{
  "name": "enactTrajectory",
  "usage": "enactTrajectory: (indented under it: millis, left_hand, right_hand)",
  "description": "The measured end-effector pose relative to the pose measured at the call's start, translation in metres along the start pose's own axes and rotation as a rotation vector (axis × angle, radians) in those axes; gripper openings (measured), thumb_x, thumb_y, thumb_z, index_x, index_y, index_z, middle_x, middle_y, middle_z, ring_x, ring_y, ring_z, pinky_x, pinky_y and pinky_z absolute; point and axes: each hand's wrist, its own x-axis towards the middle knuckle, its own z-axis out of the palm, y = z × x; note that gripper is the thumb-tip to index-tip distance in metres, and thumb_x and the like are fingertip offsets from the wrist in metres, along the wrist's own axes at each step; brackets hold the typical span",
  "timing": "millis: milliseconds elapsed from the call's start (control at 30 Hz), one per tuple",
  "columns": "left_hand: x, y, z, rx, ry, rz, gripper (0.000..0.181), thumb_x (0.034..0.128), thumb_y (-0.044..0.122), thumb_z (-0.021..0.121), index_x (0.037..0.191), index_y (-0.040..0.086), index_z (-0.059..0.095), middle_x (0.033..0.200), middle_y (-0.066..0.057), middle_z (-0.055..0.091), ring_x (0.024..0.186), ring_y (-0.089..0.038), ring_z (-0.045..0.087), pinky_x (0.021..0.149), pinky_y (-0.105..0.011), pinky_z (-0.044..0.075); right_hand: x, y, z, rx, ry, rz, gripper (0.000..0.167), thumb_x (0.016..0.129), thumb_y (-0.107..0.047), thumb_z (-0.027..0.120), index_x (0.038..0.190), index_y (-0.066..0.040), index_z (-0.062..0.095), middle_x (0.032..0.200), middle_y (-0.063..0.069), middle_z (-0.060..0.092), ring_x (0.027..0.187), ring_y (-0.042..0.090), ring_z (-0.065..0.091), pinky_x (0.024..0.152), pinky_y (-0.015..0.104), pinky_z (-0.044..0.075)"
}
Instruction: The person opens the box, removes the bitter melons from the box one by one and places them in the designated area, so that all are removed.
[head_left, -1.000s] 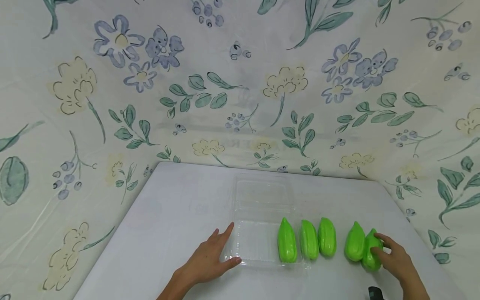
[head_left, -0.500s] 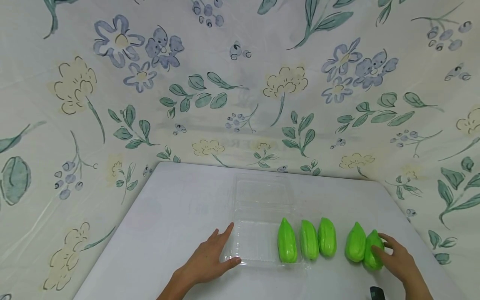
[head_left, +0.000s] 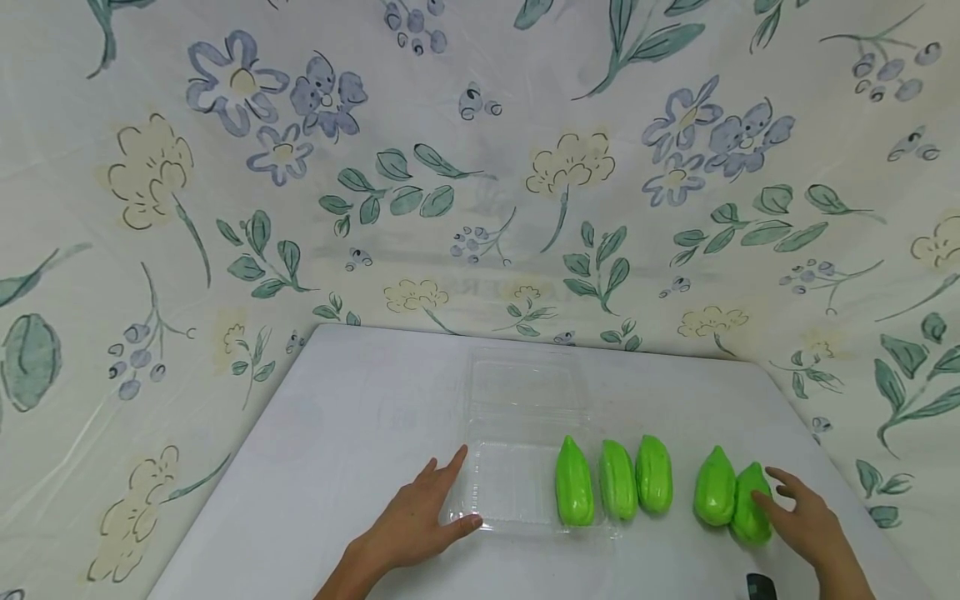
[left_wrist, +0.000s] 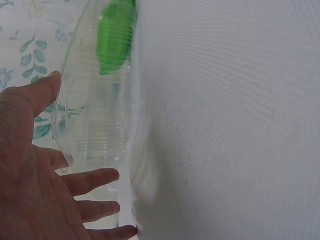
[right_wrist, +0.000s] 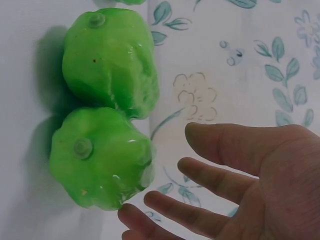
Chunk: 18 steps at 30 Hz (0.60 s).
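My left hand (head_left: 416,517) has its fingers spread at the left side of a clear plastic clamshell box (head_left: 510,492), whose lid lies folded back. In the left wrist view, the thumb (left_wrist: 47,92) touches the box's rim. One glossy green lobed gourd-like vegetable (head_left: 574,483) stands at the box's right end. My right hand (head_left: 810,517) is beside the rightmost green vegetable (head_left: 751,504), fingers loosely bent. In the right wrist view, a fingertip is at or very near that vegetable (right_wrist: 105,160), while the thumb is apart from it. Another vegetable (head_left: 715,487) leans against it.
Two more green vegetables (head_left: 618,479) (head_left: 655,475) lie just right of the box; whether the nearer one overlaps its edge I cannot tell. A white table (head_left: 360,417) bears everything, with a floral cloth (head_left: 480,208) behind. A dark object (head_left: 761,587) shows below the right hand.
My right hand has moved slightly right, and its fingers have come away from around the rightmost vegetable. The two rightmost vegetables have shifted slightly right. The left hand has not moved.
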Motion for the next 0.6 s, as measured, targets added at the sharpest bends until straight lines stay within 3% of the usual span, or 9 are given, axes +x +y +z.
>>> enactTrajectory:
  millis: [600]
  left_hand:
    - [0.000, -0.001, 0.001, 0.020, 0.006, 0.017, 0.092, 0.0893, 0.062, 0.060, 0.158, 0.017, 0.019, 0.150, -0.012, 0.043, 0.138, -0.046, 0.031, 0.097, -0.068, 0.036]
  right_hand:
    - [0.000, -0.029, -0.011, -0.007, 0.032, -0.054, 0.071, 0.100, -0.042, 0.050, 0.145, 0.009, 0.028, 0.138, 0.045, 0.030, 0.114, 0.064, 0.043, 0.084, 0.068, 0.044]
